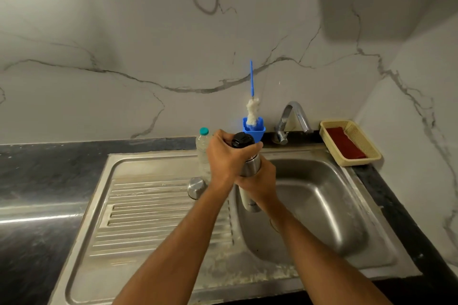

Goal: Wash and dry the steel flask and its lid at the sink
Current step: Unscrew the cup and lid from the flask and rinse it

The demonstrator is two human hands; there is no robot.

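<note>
Obs.: steel flask (250, 168) held above the left edge of the sink basin (322, 200), roughly upright, its long axis running near-to-far with the top tipped slightly away from the person. Base end near, lidded end far.

Lid (241, 140): black, seated on the far, upper end of the flask. Cannot tell whether it is fully screwed on.

Left hand (226, 157): reaches in from the left, fingers curled over and around the lid; this is the upper grip, wrapped tight on the lid. Right hand (260, 184): comes in from the right, fingers wrapped around the flask body below the left hand; lower grip, clamped on the body. The two hands touch or nearly touch along the flask.

Key relation: the lid lies directly above the body grip on the same axis, so a twist about that axis is what the two grips are set for. Judgement: step in hand is unscrewing (or possibly tightening) the lid; the left hand is the one on it. Washing looks not yet started; no water visible from the tap (292, 119).

Nearby: bottle brush (252, 111) in a blue holder (254, 131) just beyond the hands; a steel cap-like piece (197, 187) on the drainboard (153, 218), left of the hands; red cloth (345, 142) in a basket at far right.
</note>
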